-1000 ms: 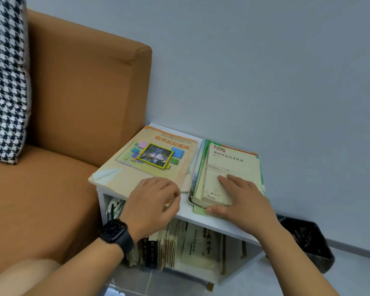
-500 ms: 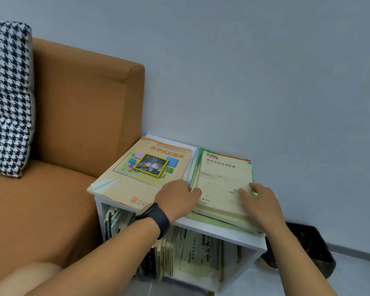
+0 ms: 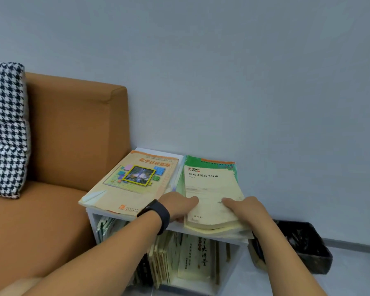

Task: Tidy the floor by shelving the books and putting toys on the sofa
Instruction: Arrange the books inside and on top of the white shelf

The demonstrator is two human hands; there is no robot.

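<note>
My left hand (image 3: 177,205) rests flat against the left edge of the cream book (image 3: 212,195), fingers straight and relaxed, and my right hand (image 3: 241,207) lies on its cover near the lower right, fingers straight too. Neither hand curls round anything; both just press on the cover.

I judge the book part of the job well along. On top of the white shelf (image 3: 239,248) two piles lie side by side: the orange book (image 3: 132,184) on the left, overhanging the front corner a little, and the cream book on a green one (image 3: 189,162) to the right, its near end sticking out past the shelf's front edge. More books (image 3: 192,259) stand upright in the compartment below. I would say what is left here is squaring up the right pile. No toys show in this view, and hardly any floor, so I cannot tell whether toys remain to move.

The grey wall (image 3: 244,71) fills the back. The brown sofa (image 3: 62,157) stands just beside the shelf on the left, with a checked cushion (image 3: 5,129) leaning on its backrest. A dark bin (image 3: 303,246) sits on the pale floor (image 3: 355,274) right of the shelf. A black watch (image 3: 156,214) is on my left wrist.
</note>
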